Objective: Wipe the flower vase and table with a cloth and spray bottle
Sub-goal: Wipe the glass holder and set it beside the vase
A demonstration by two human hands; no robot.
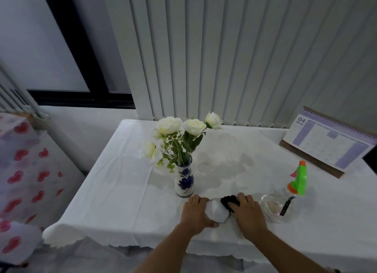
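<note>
Gripping a bunched white-and-black cloth [219, 209] between them, the left hand [195, 212] and right hand [250, 211] curl their fingers over its ends on the table [122, 191]. Just beyond the left fingers stands the vase [184, 181], upright, holding white flowers [179, 130]. The spray bottle [285, 199] stands right of the right hand. Both forearms reach forward, palms down

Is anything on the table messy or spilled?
Yes, a bit. The tablecloth has greyish patches between the vase and the calendar; they look damp. The left hand and right hand bunch cloth near the front edge. The vase and spray bottle stand upright.
</note>
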